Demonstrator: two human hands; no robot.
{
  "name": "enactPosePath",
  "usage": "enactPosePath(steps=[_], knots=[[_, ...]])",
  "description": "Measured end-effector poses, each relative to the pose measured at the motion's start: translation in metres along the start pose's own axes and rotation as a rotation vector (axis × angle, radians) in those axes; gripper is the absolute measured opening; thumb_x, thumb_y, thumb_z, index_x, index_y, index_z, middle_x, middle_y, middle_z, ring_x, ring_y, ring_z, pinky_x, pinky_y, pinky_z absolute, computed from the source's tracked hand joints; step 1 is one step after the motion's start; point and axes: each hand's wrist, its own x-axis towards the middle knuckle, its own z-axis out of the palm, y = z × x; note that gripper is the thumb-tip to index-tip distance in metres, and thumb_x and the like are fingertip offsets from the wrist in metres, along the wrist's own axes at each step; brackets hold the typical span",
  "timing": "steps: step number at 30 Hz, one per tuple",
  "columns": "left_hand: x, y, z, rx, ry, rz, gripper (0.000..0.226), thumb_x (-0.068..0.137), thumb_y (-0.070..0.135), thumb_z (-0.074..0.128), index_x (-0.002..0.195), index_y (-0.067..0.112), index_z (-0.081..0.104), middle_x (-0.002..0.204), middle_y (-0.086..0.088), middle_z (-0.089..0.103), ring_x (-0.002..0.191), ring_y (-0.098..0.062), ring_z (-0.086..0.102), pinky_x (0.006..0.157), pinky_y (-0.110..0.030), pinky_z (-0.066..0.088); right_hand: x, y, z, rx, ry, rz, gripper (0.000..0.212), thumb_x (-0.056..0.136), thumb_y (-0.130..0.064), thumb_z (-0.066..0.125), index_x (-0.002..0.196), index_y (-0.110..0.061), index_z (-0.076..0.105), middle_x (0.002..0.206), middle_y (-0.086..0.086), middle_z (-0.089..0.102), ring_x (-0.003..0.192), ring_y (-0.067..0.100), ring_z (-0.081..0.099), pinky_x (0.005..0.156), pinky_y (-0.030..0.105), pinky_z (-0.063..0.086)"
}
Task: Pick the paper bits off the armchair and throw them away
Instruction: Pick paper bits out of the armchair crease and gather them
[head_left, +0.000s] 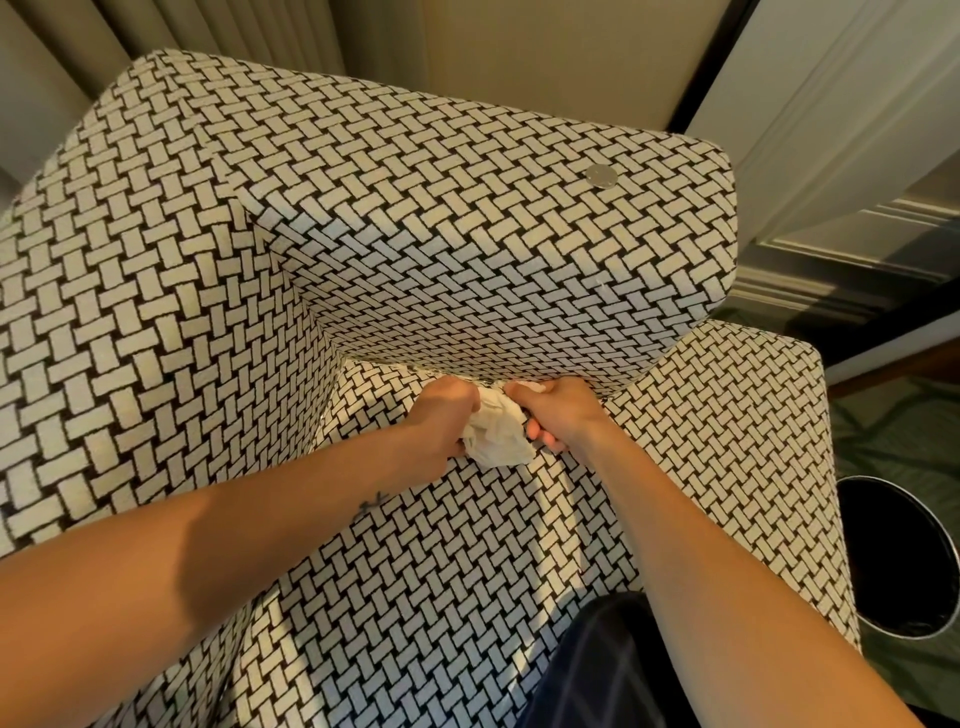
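Note:
An armchair (218, 270) in black-and-cream basket-weave fabric fills the view. Both of my hands meet at the crease where the seat joins the right arm. My left hand (441, 421) is closed around a crumpled wad of white paper (496, 431). My right hand (558, 410) pinches the same wad from the right, fingers curled at the seam. A small white paper scrap (535, 387) shows in the crease just above my right hand. A round black waste bin with a shiny metal rim (930, 525) stands on the floor to the right of the chair.
A small round silver disc (601, 176) lies on top of the chair's right arm. Curtains hang behind the chair at the upper left. A white panelled door or wall (857, 130) stands at the right. My dark trouser leg (608, 670) rests against the seat's front edge.

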Motion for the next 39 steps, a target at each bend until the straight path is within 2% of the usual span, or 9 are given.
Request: enactPosePath(steps=[5,12,20,25,28,31,35,37,39], knots=[[0.001,-0.001,0.0,-0.026,-0.015,-0.006,0.011,0.093,0.004,0.045,0.09,0.012,0.052,0.125,-0.024,0.061,0.119,-0.04,0.058,0.093,-0.048,0.054,0.007,0.009,0.005,0.092,0.076,-0.009,0.038,0.101,-0.029,0.06,0.119,0.004,0.061,0.044,-0.001,0.058,0.029,0.008,0.04,0.031,0.019,0.031],[0.004,-0.003,-0.003,-0.021,-0.053,0.007,0.009,0.092,0.004,0.045,0.09,0.012,0.049,0.114,-0.02,0.058,0.105,-0.034,0.056,0.092,-0.044,0.05,0.0,0.02,0.003,0.147,0.1,-0.111,0.025,0.102,-0.027,0.058,0.089,-0.009,0.068,0.047,0.003,0.058,0.033,0.012,0.042,0.036,0.021,0.035],[0.002,-0.003,-0.002,-0.027,-0.088,0.031,0.012,0.097,0.005,0.046,0.103,0.009,0.057,0.116,-0.014,0.062,0.109,-0.029,0.059,0.099,-0.047,0.055,-0.023,0.029,-0.008,0.25,0.042,-0.228,0.024,0.103,-0.031,0.057,0.11,-0.016,0.074,0.05,0.005,0.056,0.037,0.015,0.042,0.038,0.023,0.034],[0.0,-0.003,-0.001,-0.055,-0.164,-0.003,0.018,0.098,0.007,0.058,0.116,0.005,0.059,0.128,-0.016,0.063,0.117,-0.031,0.062,0.092,-0.044,0.061,-0.049,0.041,-0.012,0.347,-0.032,-0.344,0.025,0.101,-0.024,0.06,0.122,-0.031,0.072,0.072,0.013,0.064,0.053,0.016,0.051,0.048,0.025,0.046],[-0.007,0.0,0.003,-0.053,-0.227,-0.029,0.028,0.099,0.012,0.061,0.126,0.005,0.058,0.133,-0.013,0.064,0.116,-0.027,0.065,0.099,-0.041,0.056,-0.057,0.045,-0.01,0.376,-0.011,-0.35,0.032,0.098,-0.016,0.064,0.128,-0.027,0.069,0.1,-0.001,0.077,0.074,0.012,0.068,0.06,0.024,0.056],[-0.026,0.0,0.01,-0.085,-0.352,-0.024,0.027,0.104,0.011,0.05,0.129,0.001,0.055,0.123,-0.014,0.068,0.101,-0.025,0.073,0.086,-0.039,0.061,-0.068,0.055,-0.018,0.372,0.026,-0.377,0.038,0.096,-0.009,0.065,0.131,-0.024,0.067,0.116,-0.006,0.072,0.098,0.009,0.072,0.079,0.032,0.062],[-0.041,-0.005,0.028,-0.13,-0.458,-0.027,0.03,0.109,0.023,0.04,0.127,0.005,0.055,0.122,-0.017,0.068,0.112,-0.032,0.07,0.091,-0.05,0.06,-0.086,0.068,-0.034,0.372,0.042,-0.408,0.04,0.094,0.0,0.064,0.131,-0.014,0.065,0.123,0.005,0.066,0.093,0.004,0.07,0.069,0.024,0.059],[-0.055,-0.014,0.052,-0.142,-0.508,-0.006,0.033,0.109,0.027,0.039,0.125,0.004,0.057,0.115,-0.017,0.071,0.11,-0.033,0.069,0.098,-0.053,0.056,-0.098,0.077,-0.05,0.356,0.063,-0.402,0.041,0.093,0.001,0.064,0.13,-0.016,0.066,0.123,0.003,0.066,0.094,0.008,0.07,0.067,0.026,0.06],[-0.065,-0.023,0.079,-0.144,-0.556,0.026,0.035,0.108,0.024,0.042,0.133,0.002,0.053,0.117,-0.019,0.071,0.108,-0.032,0.069,0.094,-0.051,0.058,-0.111,0.087,-0.068,0.321,0.113,-0.413,0.04,0.094,0.002,0.062,0.127,-0.019,0.068,0.118,0.001,0.068,0.092,0.011,0.071,0.063,0.025,0.059]])
